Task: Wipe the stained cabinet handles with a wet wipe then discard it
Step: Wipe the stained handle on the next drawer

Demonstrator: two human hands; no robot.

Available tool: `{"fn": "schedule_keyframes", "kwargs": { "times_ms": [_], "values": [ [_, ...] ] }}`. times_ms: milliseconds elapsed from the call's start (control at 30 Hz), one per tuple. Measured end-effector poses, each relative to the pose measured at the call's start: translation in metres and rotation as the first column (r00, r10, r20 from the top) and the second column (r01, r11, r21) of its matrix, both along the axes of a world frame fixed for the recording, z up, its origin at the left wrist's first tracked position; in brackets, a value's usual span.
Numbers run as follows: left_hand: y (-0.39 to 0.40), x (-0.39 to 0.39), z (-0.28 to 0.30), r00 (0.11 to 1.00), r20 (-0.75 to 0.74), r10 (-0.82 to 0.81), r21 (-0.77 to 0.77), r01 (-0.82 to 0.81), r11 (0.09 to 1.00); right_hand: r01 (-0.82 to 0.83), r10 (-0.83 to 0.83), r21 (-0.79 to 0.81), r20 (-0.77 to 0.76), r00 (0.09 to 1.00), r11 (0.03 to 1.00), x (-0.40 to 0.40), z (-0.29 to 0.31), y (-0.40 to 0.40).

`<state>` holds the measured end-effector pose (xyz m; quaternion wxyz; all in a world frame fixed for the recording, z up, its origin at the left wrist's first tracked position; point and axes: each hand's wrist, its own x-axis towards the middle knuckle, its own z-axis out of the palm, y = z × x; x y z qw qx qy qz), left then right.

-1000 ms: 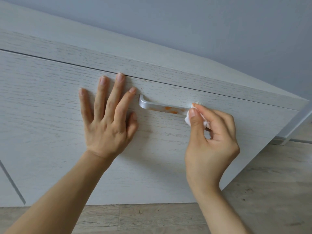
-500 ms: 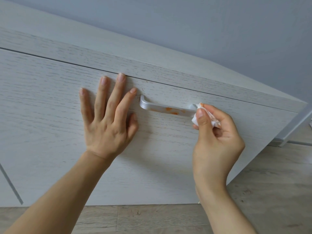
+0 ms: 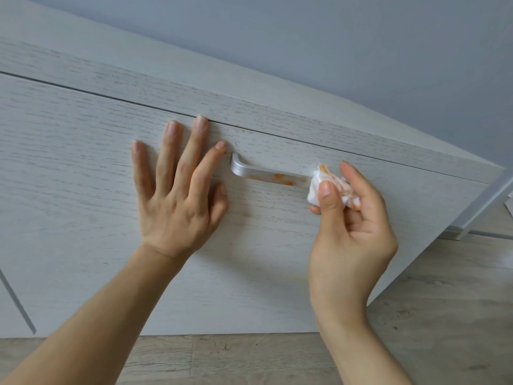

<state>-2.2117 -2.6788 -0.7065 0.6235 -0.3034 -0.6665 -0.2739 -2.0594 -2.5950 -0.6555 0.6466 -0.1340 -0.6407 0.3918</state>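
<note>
My fingers (image 3: 327, 195) on the right hand (image 3: 352, 240) are curled round a balled-up wet wipe (image 3: 330, 187), thumb pressing it from the front and the other fingertips backing it from behind, so it sits pinched at the tips, not buried in the palm. The wad is soft and damp; it squashes to whatever I push it against and weighs next to nothing, so the hold only needs to be firm enough that it doesn't roll out when it drags. Orange has already soaked into its upper folds, and I judge a clean white face should be turned outward before the next pass. The wipe is touching, or just beside, the right end of the cabinet handle (image 3: 266, 173); my own hand hides that end, so I cannot tell which.

The handle is a slim, stiff metal bar, smooth and probably slick once wet. Orange smears (image 3: 280, 177) remain along its lower edge near the middle. Wrapping the wipe around the bar and sliding along it looks better than dabbing.

My left hand (image 3: 177, 195) lies flat on the drawer front (image 3: 83, 162), fingers straight and spread, holding nothing, its forefinger tip just beside the handle's left end, steadying the panel.

Below is a wood-grain floor (image 3: 277, 357).
</note>
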Motion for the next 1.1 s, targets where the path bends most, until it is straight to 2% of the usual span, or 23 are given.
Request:
{"fn": "schedule_keyframes", "kwargs": {
  "times_ms": [200, 533, 1100],
  "values": [
    [0.0, 0.0, 0.0, 1.0, 0.0, -0.006, 0.004, 0.006, 1.0, 0.03, -0.03, 0.011, 0.002, 1.0, 0.999, 0.002, 0.005, 0.005],
    [0.001, 0.001, -0.001, 1.0, -0.003, 0.007, 0.01, -0.007, 1.0, -0.033, 0.025, 0.118, 0.062, 0.998, 0.993, 0.005, 0.005, 0.002],
    [0.0, 0.0, 0.0, 1.0, 0.004, -0.001, 0.0, 0.001, 1.0, 0.01, -0.009, 0.126, -0.006, 1.0, 0.992, -0.004, -0.001, -0.004]
  ]
}}
